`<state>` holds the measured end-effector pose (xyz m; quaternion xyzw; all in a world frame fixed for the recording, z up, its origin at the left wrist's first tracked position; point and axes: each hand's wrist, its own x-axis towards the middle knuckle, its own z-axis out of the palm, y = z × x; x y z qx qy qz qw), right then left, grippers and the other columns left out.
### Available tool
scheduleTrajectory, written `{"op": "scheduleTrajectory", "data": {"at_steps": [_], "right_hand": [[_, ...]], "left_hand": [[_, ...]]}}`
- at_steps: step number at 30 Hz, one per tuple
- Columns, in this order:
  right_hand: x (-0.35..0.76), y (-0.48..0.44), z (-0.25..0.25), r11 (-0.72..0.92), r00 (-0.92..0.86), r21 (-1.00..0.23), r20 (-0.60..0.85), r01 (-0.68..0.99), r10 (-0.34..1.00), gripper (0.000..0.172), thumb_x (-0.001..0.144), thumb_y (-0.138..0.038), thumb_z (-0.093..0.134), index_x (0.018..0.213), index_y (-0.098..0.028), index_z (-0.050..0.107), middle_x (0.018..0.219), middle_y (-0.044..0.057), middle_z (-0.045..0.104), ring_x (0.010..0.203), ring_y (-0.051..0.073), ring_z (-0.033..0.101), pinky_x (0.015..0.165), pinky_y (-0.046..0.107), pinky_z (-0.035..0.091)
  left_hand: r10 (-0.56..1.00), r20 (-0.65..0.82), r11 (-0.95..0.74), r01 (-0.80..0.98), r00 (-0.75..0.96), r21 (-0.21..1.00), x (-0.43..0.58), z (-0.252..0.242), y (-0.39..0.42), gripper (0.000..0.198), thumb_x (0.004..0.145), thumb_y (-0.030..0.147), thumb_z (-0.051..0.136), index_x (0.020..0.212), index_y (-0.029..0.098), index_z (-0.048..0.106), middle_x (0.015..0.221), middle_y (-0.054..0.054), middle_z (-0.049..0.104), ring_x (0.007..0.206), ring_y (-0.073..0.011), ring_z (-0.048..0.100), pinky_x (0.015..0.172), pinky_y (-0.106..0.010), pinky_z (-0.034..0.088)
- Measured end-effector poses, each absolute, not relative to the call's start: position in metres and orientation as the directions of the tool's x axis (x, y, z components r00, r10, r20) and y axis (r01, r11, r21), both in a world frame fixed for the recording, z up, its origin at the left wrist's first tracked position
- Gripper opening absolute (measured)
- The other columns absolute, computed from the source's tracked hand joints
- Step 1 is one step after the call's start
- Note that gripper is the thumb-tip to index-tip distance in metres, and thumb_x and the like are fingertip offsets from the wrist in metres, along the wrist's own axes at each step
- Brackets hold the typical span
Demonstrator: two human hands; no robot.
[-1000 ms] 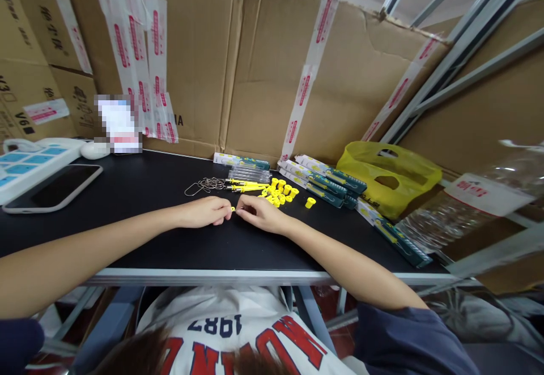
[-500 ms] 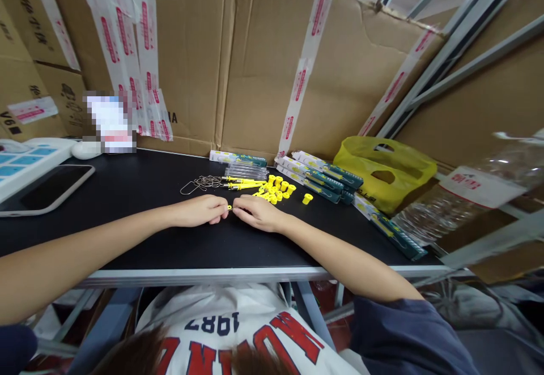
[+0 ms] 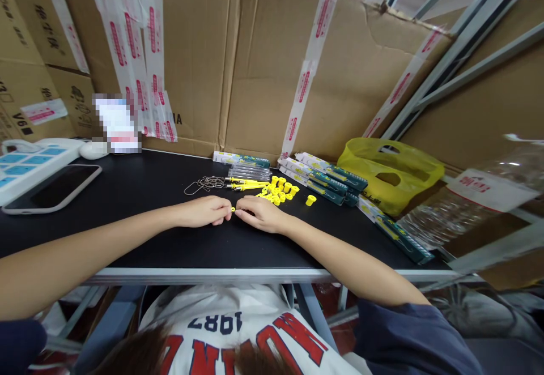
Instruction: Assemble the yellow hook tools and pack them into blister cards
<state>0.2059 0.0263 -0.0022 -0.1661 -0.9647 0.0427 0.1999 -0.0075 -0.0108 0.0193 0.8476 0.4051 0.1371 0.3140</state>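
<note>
Just above the black tabletop, my left hand (image 3: 209, 211) pinches a small yellow plastic piece (image 3: 233, 209), whose ringed end pokes out past the fingertips. My right hand (image 3: 260, 214) is closed right beside that end, its thumb and fingers pressed together; whatever it grips is too small or hidden. Behind the hands lie several yellow caps (image 3: 293, 190), partly covered by the right hand. Near them are yellow rods with metal tips (image 3: 246, 186), a tangle of bent wire hooks (image 3: 205, 183) and clear tubes (image 3: 249, 173).
Slim printed boxes (image 3: 322, 175) are stacked behind on the right, with another box (image 3: 395, 230) nearer the edge. A yellow plastic bag (image 3: 408, 165) and a clear bottle (image 3: 476, 194) stand at right. On the left are a phone (image 3: 55, 188) and a power strip (image 3: 38, 162).
The whole view has shifted slightly, so everything appears a little farther right. Both hands keep nearly the same pose around the small yellow piece.
</note>
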Motion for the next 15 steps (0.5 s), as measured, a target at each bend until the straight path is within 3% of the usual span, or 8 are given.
{"op": "scheduleTrajectory", "data": {"at_steps": [8,15], "right_hand": [[0.2060,0.0253,-0.0034,0.923,-0.839,-0.183,0.385,0.340,0.385,0.024,0.098,-0.033,0.037,0.085,-0.019,0.052,0.076,0.003,0.054,0.071,0.015,0.049,0.066,0.025,0.037],[0.2053,0.0272,-0.0053,0.905,-0.816,-0.288,0.405,0.314,0.412,0.024,0.097,-0.034,0.039,0.086,-0.018,0.053,0.076,0.002,0.055,0.070,0.014,0.050,0.067,0.024,0.038]], "left_hand": [[0.777,-0.035,-0.456,0.600,0.629,0.657,-0.0096,0.0157,-0.0078,0.037,0.091,0.043,0.036,0.087,0.016,0.061,0.061,0.002,0.052,0.058,-0.0120,0.046,0.058,-0.023,0.037],[0.778,-0.062,-0.439,0.611,0.626,0.659,-0.0076,0.0207,-0.0100,0.034,0.090,0.040,0.035,0.084,0.016,0.059,0.060,0.003,0.051,0.058,-0.0116,0.045,0.058,-0.023,0.037]]}}
